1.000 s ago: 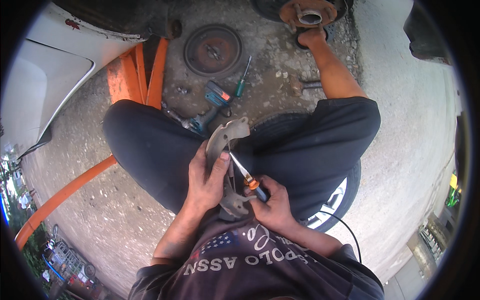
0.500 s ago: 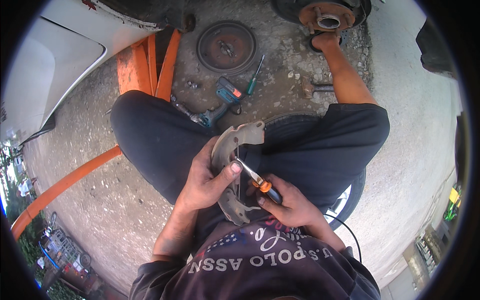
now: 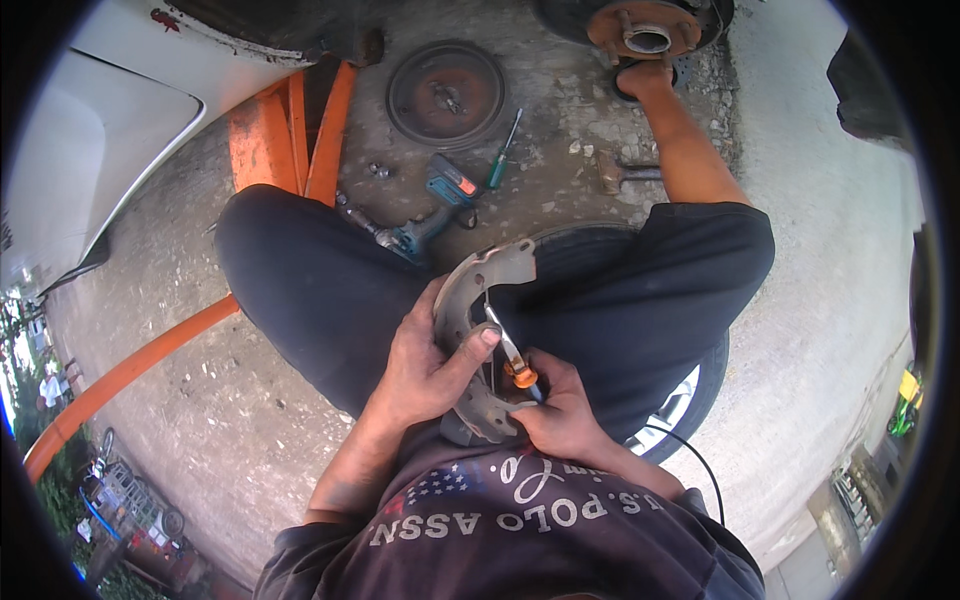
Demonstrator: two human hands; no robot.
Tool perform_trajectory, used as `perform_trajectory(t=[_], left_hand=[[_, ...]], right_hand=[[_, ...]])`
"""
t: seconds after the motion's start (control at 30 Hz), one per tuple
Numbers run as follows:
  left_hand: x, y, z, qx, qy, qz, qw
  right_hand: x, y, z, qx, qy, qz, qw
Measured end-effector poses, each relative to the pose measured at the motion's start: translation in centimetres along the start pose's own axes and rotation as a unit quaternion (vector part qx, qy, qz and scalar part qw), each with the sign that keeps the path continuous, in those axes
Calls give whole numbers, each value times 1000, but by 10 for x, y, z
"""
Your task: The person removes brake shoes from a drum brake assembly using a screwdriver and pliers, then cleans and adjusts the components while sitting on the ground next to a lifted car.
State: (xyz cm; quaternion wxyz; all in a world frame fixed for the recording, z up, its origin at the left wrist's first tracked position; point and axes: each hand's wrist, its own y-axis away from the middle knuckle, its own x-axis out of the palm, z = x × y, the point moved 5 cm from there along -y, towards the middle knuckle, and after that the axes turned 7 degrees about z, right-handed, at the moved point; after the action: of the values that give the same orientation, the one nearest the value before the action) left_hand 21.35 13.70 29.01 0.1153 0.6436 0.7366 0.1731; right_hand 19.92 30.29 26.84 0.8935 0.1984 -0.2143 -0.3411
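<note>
Your left hand (image 3: 425,365) grips the curved brake shoe (image 3: 470,330) upright over your lap, while your right hand (image 3: 560,415), just beside it, clasps a screwdriver (image 3: 512,358) angled up-left against its inner edge.

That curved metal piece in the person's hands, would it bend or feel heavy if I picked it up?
The brake shoe looks like thick, rust-stained metal, so it is probably stiff and fairly heavy for its size. The left hand wraps its middle while its ends stick out unsupported without sagging, which suggests rigidity. Its dusty, rough surface probably grips well, and the curved shape might rock if laid down.
</note>
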Motion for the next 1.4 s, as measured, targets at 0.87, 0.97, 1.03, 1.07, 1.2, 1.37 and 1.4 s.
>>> perform_trajectory(t=[0.87, 0.97, 1.03, 1.07, 1.2, 1.37, 1.4], left_hand=[[-14, 17, -6, 22, -4, 33, 999], [-14, 19, -4, 4, -7, 38, 999], [-14, 23, -2, -14, -1, 4, 1000], [-12, 25, -2, -7, -8, 5, 1000], [-3, 34, 2, -32, -12, -4, 999], [0, 36, 6, -54, -2, -3, 999], [0, 35, 2, -23, -31, -5, 999]], right_hand=[[-19, -13, 17, 48, 128, 321, 937], [-15, -16, 19, -11, 163, 283, 945], [-11, -16, 12, 33, 163, 241, 956], [-9, -11, 8, 64, 143, 205, 966], [-4, 3, -5, 130, 82, 157, 976], [-3, 4, -13, 110, 53, 145, 982], [-3, 4, -12, 98, 56, 150, 982]])
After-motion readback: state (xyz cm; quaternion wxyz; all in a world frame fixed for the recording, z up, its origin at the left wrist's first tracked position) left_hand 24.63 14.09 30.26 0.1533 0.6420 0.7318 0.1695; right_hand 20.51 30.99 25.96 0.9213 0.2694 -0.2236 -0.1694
